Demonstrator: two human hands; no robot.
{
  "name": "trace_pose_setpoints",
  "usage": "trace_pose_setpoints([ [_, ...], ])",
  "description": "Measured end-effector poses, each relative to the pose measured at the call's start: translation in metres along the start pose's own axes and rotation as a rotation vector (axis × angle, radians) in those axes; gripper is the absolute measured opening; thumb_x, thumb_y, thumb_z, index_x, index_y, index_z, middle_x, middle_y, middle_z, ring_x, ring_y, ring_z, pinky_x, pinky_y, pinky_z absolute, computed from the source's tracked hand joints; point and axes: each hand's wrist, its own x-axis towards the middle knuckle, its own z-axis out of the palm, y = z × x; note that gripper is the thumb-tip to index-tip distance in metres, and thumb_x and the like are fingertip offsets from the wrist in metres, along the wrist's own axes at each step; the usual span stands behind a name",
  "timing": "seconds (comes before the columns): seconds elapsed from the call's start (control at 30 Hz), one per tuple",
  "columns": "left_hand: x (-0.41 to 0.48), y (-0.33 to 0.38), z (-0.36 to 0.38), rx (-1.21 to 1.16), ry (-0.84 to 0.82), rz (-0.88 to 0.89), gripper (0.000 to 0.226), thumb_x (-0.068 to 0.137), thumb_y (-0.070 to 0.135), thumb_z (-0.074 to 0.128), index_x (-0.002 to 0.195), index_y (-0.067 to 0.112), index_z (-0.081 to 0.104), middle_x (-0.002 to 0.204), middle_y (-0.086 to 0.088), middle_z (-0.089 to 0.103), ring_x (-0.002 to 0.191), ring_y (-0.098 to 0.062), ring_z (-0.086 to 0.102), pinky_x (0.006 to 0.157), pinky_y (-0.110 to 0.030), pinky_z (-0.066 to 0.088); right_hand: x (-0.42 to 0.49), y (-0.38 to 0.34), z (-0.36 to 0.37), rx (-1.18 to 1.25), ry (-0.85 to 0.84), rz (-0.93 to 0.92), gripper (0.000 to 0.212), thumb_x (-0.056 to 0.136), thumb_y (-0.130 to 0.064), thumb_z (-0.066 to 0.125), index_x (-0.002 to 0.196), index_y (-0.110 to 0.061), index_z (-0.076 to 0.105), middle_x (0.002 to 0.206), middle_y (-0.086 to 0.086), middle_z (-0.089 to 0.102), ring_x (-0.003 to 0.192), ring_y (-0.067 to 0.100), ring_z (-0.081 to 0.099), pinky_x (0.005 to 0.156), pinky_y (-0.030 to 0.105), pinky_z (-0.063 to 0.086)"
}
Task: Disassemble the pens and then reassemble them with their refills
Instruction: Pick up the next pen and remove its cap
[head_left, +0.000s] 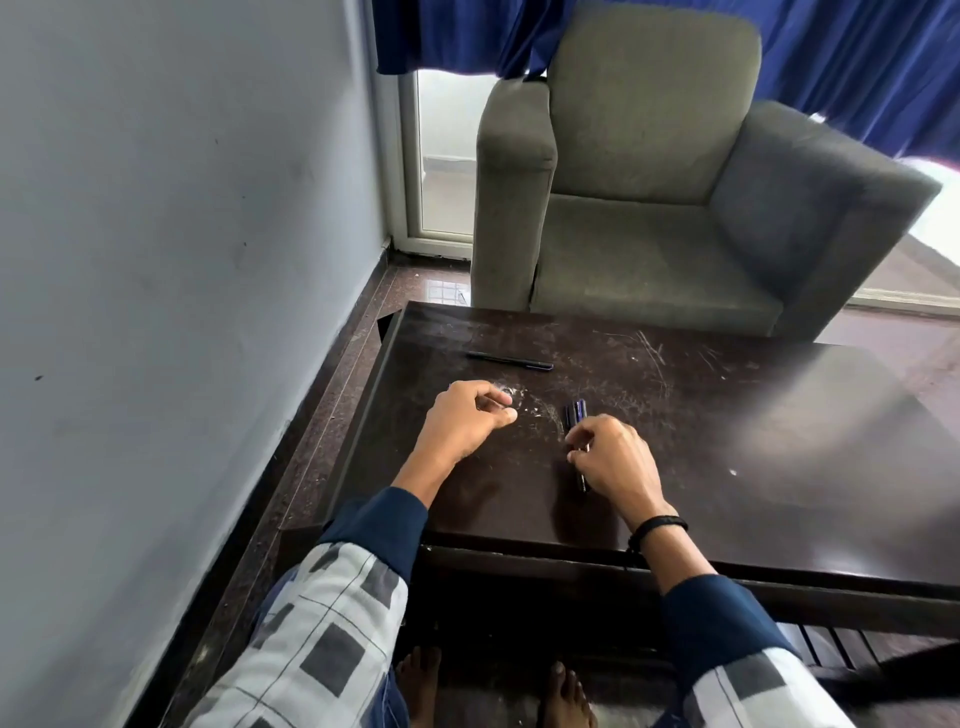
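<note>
The right hand (613, 460) grips a few dark blue pens (576, 410) over the near middle of the table (753, 415). To its left, the left hand (470, 418) has its fingers curled, and I cannot tell whether it pinches anything. A black pen (509, 360) lies alone farther back on the table

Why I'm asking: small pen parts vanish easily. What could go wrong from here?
The right hand grips a bundle of dark pens; one could slip out and roll across the table. Any small part in the curled left hand, which I cannot make out, would be hard to find on that dark, scratched top.
</note>
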Motion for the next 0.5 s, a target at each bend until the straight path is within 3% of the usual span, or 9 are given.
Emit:
trace_pose_setpoints([
  [0.13, 0.004, 0.005, -0.003, -0.033, 0.025, 0.017, 0.012, 0.084, 0.026, 0.081, 0.095, 0.026, 0.077, 0.092, 0.005, 0.075, 0.089, -0.011, 0.070, 0.089, -0.039, 0.059, 0.003, -0.004, 0.004, -0.063, 0.012, 0.007, 0.018, 0.085, -0.020, 0.074, 0.102, -0.023, 0.074, 0.107, 0.000, 0.070, 0.105, 0.025, 0.064, 0.080, 0.033, 0.050],
  [0.3, 0.007, 0.007, -0.005, -0.057, 0.026, 0.012, 0.012, 0.084, 0.025, 0.081, 0.095, 0.026, 0.077, 0.091, 0.004, 0.075, 0.089, -0.012, 0.070, 0.090, -0.041, 0.059, 0.006, -0.009, 0.007, -0.063, -0.041, 0.013, 0.025, 0.080, -0.005, 0.066, 0.095, -0.024, 0.071, 0.099, 0.000, 0.070, 0.094, 0.026, 0.066, 0.071, 0.029, 0.044],
  [0.5, 0.009, 0.006, -0.008, -0.096, 0.044, 0.016, 0.010, 0.083, 0.026, 0.081, 0.092, 0.027, 0.077, 0.087, 0.005, 0.074, 0.084, -0.010, 0.069, 0.087, -0.036, 0.059, 0.008, -0.013, 0.009, -0.039, -0.132, -0.010, 0.039, 0.077, 0.001, 0.058, 0.100, -0.028, 0.071, 0.098, -0.005, 0.068, 0.090, 0.025, 0.063, 0.072, 0.030, 0.044],
])
